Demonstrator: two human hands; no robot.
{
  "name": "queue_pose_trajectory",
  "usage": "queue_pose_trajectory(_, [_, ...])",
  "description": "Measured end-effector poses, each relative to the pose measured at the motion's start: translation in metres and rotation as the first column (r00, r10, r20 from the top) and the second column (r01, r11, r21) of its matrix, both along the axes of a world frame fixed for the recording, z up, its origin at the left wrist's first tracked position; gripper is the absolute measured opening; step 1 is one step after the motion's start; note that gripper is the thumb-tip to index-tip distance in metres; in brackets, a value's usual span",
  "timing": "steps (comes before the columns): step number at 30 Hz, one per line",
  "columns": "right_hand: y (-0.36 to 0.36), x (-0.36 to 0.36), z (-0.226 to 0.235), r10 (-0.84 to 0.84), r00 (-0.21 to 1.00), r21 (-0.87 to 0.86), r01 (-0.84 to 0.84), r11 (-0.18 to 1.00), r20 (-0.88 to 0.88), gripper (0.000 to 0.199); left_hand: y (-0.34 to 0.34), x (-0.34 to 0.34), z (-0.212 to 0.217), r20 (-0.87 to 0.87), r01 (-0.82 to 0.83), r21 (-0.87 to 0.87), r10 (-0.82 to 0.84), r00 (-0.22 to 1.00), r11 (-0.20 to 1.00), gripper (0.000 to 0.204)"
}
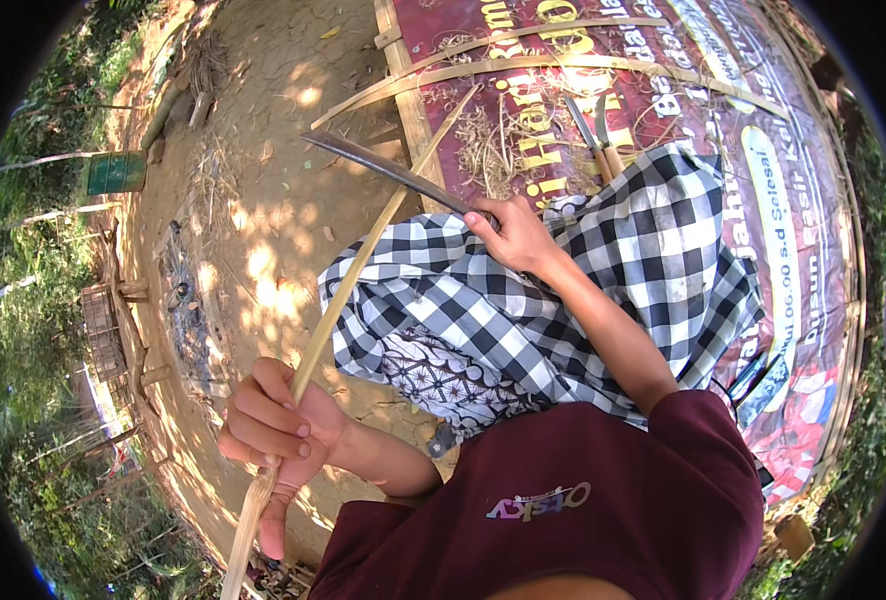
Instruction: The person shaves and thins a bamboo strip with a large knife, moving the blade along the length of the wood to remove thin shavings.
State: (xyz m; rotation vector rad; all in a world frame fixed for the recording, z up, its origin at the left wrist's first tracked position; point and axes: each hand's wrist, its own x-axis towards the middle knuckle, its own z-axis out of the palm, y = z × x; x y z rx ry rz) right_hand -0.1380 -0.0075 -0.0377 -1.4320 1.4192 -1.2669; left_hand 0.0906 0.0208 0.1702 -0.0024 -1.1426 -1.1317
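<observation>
My left hand is closed around the lower part of a long, pale bamboo strip, which slants up and away to the right. My right hand grips a long knife whose dark blade points to the upper left. The handle is hidden inside my fingers. Blade and strip cross ahead of my lap, where the strip's thin far end passes beyond the blade. Under my right hand, a black-and-white checked cloth covers my legs.
Two smaller knives with wooden handles lie beyond my right hand among curled bamboo shavings. Further bamboo strips stretch across the maroon printed banner. Bare earth lies to the left, with a green box near the plants.
</observation>
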Motion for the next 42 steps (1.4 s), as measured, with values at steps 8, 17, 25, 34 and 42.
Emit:
queue_pose_trajectory(8, [0.005, 0.001, 0.006, -0.043, 0.999, 0.121, 0.043, 0.992, -0.004, 0.046, 0.004, -0.008, -0.004, 0.0, -0.009, 0.049, 0.009, 1.0, 0.999, 0.073])
queue_pose_trajectory(17, [0.019, 0.003, 0.015, 0.111, 0.987, -0.146, -0.128, 0.981, -0.118, 0.042, 0.007, -0.028, -0.006, 0.112, -0.096, 0.027, 0.093, 0.989, 0.995, 0.068])
queue_pose_trajectory(25, [0.025, -0.008, 0.024, 0.11, 0.985, -0.038, -0.116, 0.993, -0.135, 0.043, 0.021, -0.028, 0.026, -0.033, -0.087, -0.049, 0.085, 0.996, 0.995, 0.062])
queue_pose_trajectory(34, [0.038, 0.005, 0.036, 0.24, 0.97, -0.218, -0.227, 0.949, 0.034, 0.044, 0.012, -0.042, 0.035, 0.132, 0.375, -0.192, -0.355, 0.926, 0.907, 0.066])
queue_pose_trajectory(42, [0.015, -0.008, 0.003, -0.052, 0.997, 0.213, 0.039, 0.976, 0.056, 0.059, -0.004, -0.04, 0.039, 0.232, 0.573, -0.204, -0.53, 0.816, 0.794, 0.057])
